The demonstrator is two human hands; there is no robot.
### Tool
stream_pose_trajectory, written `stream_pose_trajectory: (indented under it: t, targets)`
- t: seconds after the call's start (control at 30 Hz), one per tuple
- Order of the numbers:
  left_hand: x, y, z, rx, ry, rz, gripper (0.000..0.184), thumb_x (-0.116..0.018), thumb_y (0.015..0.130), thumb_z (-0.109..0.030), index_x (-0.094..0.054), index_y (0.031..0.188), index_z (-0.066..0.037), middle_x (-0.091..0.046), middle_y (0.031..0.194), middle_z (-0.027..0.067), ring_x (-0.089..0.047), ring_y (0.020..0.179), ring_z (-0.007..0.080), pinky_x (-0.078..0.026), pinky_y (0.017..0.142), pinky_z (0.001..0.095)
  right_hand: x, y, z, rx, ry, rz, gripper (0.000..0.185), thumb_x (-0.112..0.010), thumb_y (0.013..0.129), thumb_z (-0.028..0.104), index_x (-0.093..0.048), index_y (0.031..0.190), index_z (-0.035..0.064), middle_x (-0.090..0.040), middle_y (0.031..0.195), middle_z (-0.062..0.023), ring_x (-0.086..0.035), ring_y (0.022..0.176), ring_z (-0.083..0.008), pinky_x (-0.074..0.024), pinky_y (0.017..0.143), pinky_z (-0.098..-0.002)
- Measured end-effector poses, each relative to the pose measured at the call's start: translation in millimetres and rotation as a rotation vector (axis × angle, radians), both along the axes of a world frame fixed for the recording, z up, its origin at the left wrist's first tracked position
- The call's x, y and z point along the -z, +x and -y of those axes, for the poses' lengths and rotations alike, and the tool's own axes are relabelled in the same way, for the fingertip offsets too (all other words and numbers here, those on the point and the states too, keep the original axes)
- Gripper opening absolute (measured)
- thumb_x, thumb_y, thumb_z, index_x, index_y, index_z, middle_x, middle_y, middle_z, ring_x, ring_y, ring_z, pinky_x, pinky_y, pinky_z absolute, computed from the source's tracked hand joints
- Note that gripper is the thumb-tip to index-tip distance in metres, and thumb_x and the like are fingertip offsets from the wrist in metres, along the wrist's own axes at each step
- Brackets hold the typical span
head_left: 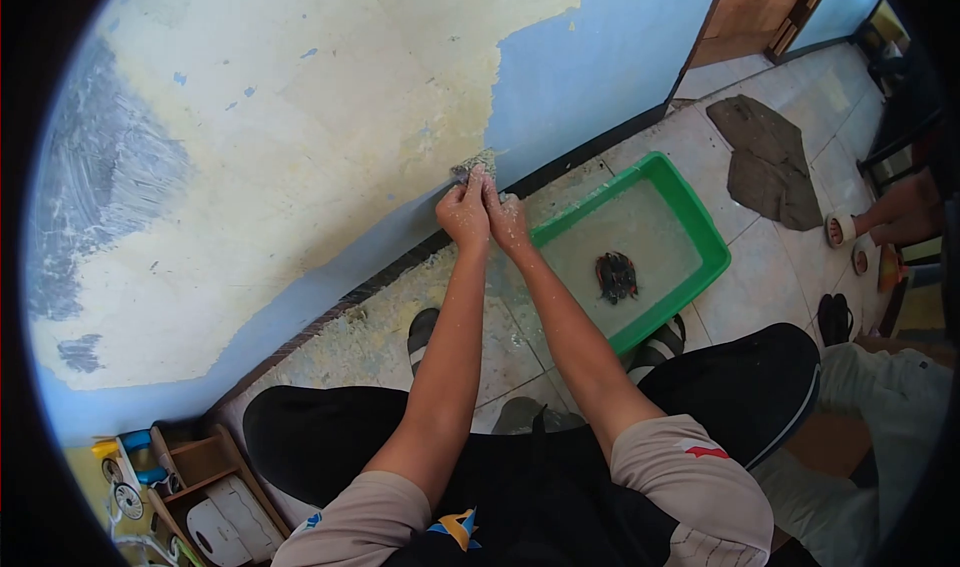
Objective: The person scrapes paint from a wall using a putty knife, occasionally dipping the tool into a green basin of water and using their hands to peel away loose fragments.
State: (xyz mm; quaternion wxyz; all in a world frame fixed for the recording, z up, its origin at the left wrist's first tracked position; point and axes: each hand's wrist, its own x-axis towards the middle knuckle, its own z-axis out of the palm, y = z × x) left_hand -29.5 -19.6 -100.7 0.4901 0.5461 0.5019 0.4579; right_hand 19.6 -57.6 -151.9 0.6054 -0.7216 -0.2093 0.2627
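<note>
My left hand [464,213] and my right hand [507,221] are side by side against the lower part of the wall [330,97], both closed. Their fingers meet around a small scraper [460,174], of which only a grey edge shows; the grip covers the rest. Pale flakes speckle both hands. Crumbly loosened paint [482,160] lies just above the fingertips, at the border between bare cream wall and blue paint [590,67].
A green basin [714,257] of cloudy water stands right of my arms, with a dark bundle [616,277] in it. A brown cloth [765,162] lies on the tiles. Wooden shelves [215,467] stand lower left. Another person's foot [842,229] shows at right.
</note>
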Motion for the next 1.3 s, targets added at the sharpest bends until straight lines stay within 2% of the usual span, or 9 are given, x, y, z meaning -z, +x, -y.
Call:
stream_pose_trajectory:
  t: [0.3,0.4,0.5,0.6,0.73,0.83,0.9,1.13,1.3]
  targets:
    - [1.1,6.5,2.5,-0.041,-0.031,0.077,0.037,-0.078,0.087,-0.024,-0.066,0.065,0.002,-0.056,0.060,-0.0017,-0.045,0.056,0.0058,-0.037,0.051,0.0263,-5.5,3.3,0.0,0.010,-0.018,0.038,0.073,-0.057,0.094,0.056,-0.063,0.073,-0.0128,-0.056,0.060,-0.0326,-0.067,0.064,-0.0443,-0.0460,0.057,-0.0502]
    - [-14.6,16.3,-2.9,-0.055,0.027,0.113,0.036,-0.077,0.088,-0.023,-0.065,0.065,0.002,-0.056,0.060,-0.0017,-0.044,0.056,0.0055,-0.036,0.051,0.0256,-38.7,16.0,-4.3,0.010,0.166,0.131,0.069,-0.058,0.095,0.052,-0.062,0.073,-0.0131,-0.057,0.059,-0.0317,-0.068,0.062,-0.0421,-0.0457,0.055,-0.0490]
    - [-35.1,22.5,0.5,-0.027,0.052,0.181,0.037,-0.076,0.089,-0.021,-0.062,0.063,0.001,-0.056,0.060,-0.0013,-0.045,0.057,0.0059,-0.037,0.052,0.0259,-44.6,22.6,-7.3,0.003,0.134,0.045,0.066,-0.059,0.096,0.049,-0.062,0.074,-0.0131,-0.058,0.059,-0.0303,-0.068,0.061,-0.0405,-0.0455,0.053,-0.0484]
    - [-20.8,19.7,0.4,-0.076,0.067,0.109,0.039,-0.077,0.088,-0.022,-0.062,0.061,0.001,-0.056,0.060,-0.0011,-0.045,0.058,0.0059,-0.037,0.052,0.0261,-48.6,10.7,-2.1,0.042,0.036,0.052,0.068,-0.058,0.095,0.052,-0.063,0.072,-0.0126,-0.058,0.058,-0.0293,-0.068,0.060,-0.0399,-0.0465,0.055,-0.0481]
    - [-7.9,8.2,5.3,-0.071,-0.017,0.041,0.039,-0.078,0.087,-0.024,-0.063,0.062,0.001,-0.056,0.060,-0.0010,-0.045,0.057,0.0058,-0.037,0.053,0.0261,-5.7,2.0,-3.9,0.017,-0.019,0.034,0.075,-0.057,0.093,0.058,-0.062,0.071,-0.0140,-0.059,0.060,-0.0310,-0.068,0.061,-0.0408,-0.0476,0.057,-0.0487]
    - [-7.8,8.1,9.1,-0.051,-0.069,0.133,0.041,-0.079,0.086,-0.026,-0.063,0.062,0.002,-0.056,0.060,-0.0009,-0.045,0.057,0.0065,-0.038,0.053,0.0265,5.2,1.9,-2.8,0.101,-0.039,0.052,0.082,-0.057,0.091,0.064,-0.061,0.071,-0.0157,-0.060,0.064,-0.0341,-0.068,0.068,-0.0433,-0.0487,0.060,-0.0498]
    - [-8.5,8.2,7.4,-0.051,-0.059,0.084,0.041,-0.079,0.087,-0.027,-0.064,0.062,0.002,-0.057,0.060,-0.0007,-0.046,0.057,0.0069,-0.039,0.054,0.0268,4.7,5.9,-3.5,-0.005,-0.011,-0.026,0.085,-0.056,0.090,0.066,-0.060,0.073,-0.0170,-0.060,0.068,-0.0359,-0.068,0.073,-0.0458,-0.0488,0.061,-0.0509]
    - [-0.3,5.7,7.4,-0.070,-0.065,0.047,0.038,-0.079,0.087,-0.027,-0.066,0.064,0.002,-0.059,0.062,0.0003,-0.049,0.059,0.0075,-0.041,0.056,0.0269,-7.1,2.3,2.3,-0.014,-0.021,-0.017,0.083,-0.055,0.091,0.065,-0.061,0.072,-0.0160,-0.059,0.062,-0.0337,-0.069,0.068,-0.0430,-0.0484,0.060,-0.0503]
    - [2.8,8.4,10.9,-0.073,-0.118,0.167,0.034,-0.079,0.087,-0.023,-0.066,0.067,0.002,-0.062,0.066,0.0020,-0.054,0.062,0.0089,-0.044,0.057,0.0274,-15.1,3.3,12.1,-0.015,-0.009,0.011,0.079,-0.054,0.093,0.062,-0.062,0.073,-0.0143,-0.059,0.061,-0.0320,-0.070,0.065,-0.0397,-0.0488,0.058,-0.0485]
